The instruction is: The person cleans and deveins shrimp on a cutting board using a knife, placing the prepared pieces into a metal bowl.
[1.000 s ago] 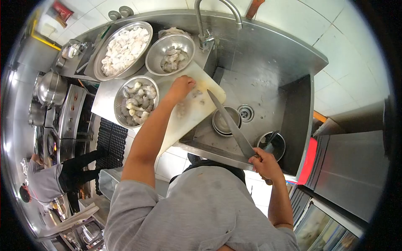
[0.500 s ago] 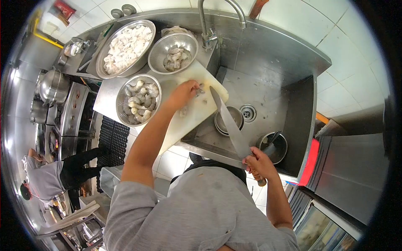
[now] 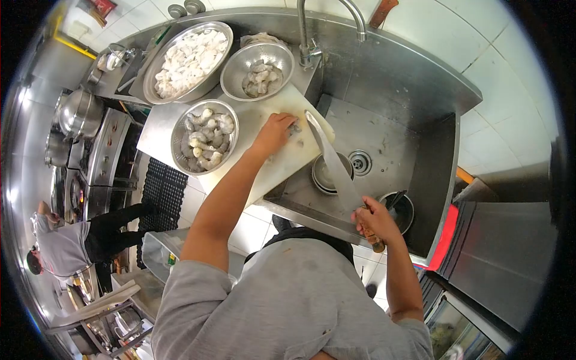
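Observation:
My left hand [image 3: 275, 133] presses a shrimp [image 3: 294, 127] down on the white cutting board [image 3: 258, 117], which lies across the sink's left edge. My right hand [image 3: 375, 219] grips the wooden handle of a long knife [image 3: 333, 165]. The blade slants up over the sink and its tip reaches the board right beside the shrimp. Left of the board sits a steel bowl of raw shrimp [image 3: 206, 137]. Behind the board stand a smaller bowl of peeled pieces [image 3: 258, 72] and a wide bowl of white pieces [image 3: 189, 60].
The steel sink [image 3: 414, 144] holds a small bowl [image 3: 327, 174] and a dark pot [image 3: 399, 210], with the faucet [image 3: 312, 36] above. Pots and a stove [image 3: 78, 138] stand at the left. Another person [image 3: 66, 240] works at the far left on the floor below.
The knife tip has moved up and toward the board, close to the shrimp. My right hand rose nearer the sink. My left hand shifted right on the board onto the shrimp.

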Available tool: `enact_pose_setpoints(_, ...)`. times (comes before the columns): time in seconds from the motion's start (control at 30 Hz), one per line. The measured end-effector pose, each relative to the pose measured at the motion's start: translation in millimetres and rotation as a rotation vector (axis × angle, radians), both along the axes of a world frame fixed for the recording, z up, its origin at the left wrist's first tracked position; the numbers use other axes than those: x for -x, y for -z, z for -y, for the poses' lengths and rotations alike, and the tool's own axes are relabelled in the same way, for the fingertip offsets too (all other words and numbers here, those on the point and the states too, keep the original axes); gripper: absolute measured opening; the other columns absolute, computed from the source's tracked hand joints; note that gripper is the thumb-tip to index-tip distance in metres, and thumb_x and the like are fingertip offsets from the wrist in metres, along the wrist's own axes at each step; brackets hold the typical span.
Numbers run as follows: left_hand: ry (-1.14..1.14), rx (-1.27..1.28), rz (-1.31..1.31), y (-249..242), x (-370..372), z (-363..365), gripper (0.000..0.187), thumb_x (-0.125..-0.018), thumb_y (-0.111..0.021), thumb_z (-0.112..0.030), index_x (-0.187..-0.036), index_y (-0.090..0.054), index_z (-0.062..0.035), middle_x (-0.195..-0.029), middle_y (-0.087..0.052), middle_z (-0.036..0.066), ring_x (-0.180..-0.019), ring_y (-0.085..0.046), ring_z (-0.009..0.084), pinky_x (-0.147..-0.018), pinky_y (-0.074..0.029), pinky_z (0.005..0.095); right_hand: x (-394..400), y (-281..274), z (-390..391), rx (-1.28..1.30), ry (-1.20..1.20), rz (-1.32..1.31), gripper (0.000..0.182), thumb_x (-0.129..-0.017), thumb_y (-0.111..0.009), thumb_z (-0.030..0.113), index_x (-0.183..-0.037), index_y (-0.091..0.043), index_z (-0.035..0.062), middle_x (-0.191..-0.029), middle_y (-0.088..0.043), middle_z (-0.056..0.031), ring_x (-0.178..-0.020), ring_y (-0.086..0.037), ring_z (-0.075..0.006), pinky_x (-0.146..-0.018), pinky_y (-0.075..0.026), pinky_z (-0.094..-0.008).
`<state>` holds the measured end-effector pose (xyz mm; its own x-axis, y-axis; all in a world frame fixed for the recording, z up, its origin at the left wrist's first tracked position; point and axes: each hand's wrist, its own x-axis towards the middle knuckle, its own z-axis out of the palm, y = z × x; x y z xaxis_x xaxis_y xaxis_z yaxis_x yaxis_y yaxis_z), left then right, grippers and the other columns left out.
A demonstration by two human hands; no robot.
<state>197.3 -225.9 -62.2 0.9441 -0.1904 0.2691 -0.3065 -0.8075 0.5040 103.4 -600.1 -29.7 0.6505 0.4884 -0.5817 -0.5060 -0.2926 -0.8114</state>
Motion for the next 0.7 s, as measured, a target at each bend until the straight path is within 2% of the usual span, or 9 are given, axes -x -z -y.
enact_pose_setpoints(0.1,-0.009,0.116,-0.103,-7,8,5,0.038,-0.085,-0.055,0.002,-0.122,-0.06,-0.003,-0.118,-0.061,0.017,-0.111,-0.056,0.0364,-0.1,-0.044,0.0434,-7,-1,-4,-0.023,-0.011,0.001,0.033,-0.093,-0.053,0.015,-0.122,-0.052,-0.0004,-0.084,-0.065,-0.0057,-0.058,-0.058,-0.0122,-0.054,-0.049,-0.0271)
enact_pose_setpoints(0.2,-0.084,0.363,-0.377,-21,15,7,0.044,-0.084,-0.063,-0.003,-0.128,-0.056,-0.0041,-0.123,-0.058,0.018,-0.114,-0.055,0.037,-0.1,-0.043,0.0432,-12,-7,-2,-0.013,-0.048,-0.005,0.03,-0.093,-0.054,0.016,-0.119,-0.054,0.0012,-0.085,-0.065,-0.0053,-0.059,-0.058,-0.0118,-0.055,-0.049,-0.0269)
enact_pose_setpoints(0.3,-0.034,0.283,-0.35,-25,29,12,0.056,-0.081,-0.07,-0.009,-0.134,-0.051,-0.0059,-0.13,-0.053,0.019,-0.114,-0.055,0.0375,-0.099,-0.044,0.0417,-15,-10,0,-0.002,-0.094,-0.02,0.029,-0.094,-0.052,0.014,-0.12,-0.053,0.0006,-0.086,-0.064,-0.0062,-0.059,-0.058,-0.0121,-0.055,-0.049,-0.0266)
enact_pose_setpoints(0.4,-0.06,-0.001,-0.166,-18,36,23,0.065,-0.079,-0.073,-0.011,-0.138,-0.046,-0.0067,-0.133,-0.05,0.021,-0.112,-0.057,0.0373,-0.098,-0.046,0.0407,-13,-8,1,0.003,-0.104,-0.048,0.029,-0.094,-0.053,0.016,-0.119,-0.054,0.0023,-0.086,-0.064,-0.0057,-0.059,-0.058,-0.0116,-0.055,-0.049,-0.0264)
enact_pose_setpoints(0.5,-0.148,0.015,-0.077,-13,37,29,0.061,-0.079,-0.073,-0.01,-0.135,-0.049,-0.0052,-0.131,-0.052,0.02,-0.111,-0.058,0.0372,-0.097,-0.047,0.0411,-12,-10,-6,0.018,-0.113,-0.088,0.03,-0.093,-0.053,0.018,-0.119,-0.055,0.0032,-0.086,-0.065,-0.0052,-0.058,-0.057,-0.0113,-0.055,-0.049,-0.0265)
enact_pose_setpoints(0.6,-0.265,0.161,-0.116,-7,37,36,0.051,-0.078,-0.071,-0.006,-0.127,-0.056,-0.0025,-0.127,-0.056,0.019,-0.118,-0.052,0.0359,-0.099,-0.044,0.0415,-10,1,-11,-0.011,-0.14,-0.1,0.031,-0.093,-0.053,0.018,-0.12,-0.055,0.0031,-0.086,-0.065,-0.0051,-0.057,-0.057,-0.0115,-0.054,-0.049,-0.0274)
enact_pose_setpoints(0.7,-0.326,0.175,-0.014,1,39,36,0.037,-0.078,-0.069,-0.004,-0.115,-0.063,-0.0005,-0.118,-0.06,0.018,-0.109,-0.058,0.0354,-0.094,-0.048,0.0403,-8,12,-20,-0.039,-0.156,-0.102,0.033,-0.093,-0.052,0.018,-0.122,-0.054,0.0033,-0.086,-0.065,-0.0052,-0.057,-0.057,-0.0117,-0.053,-0.048,-0.0285)
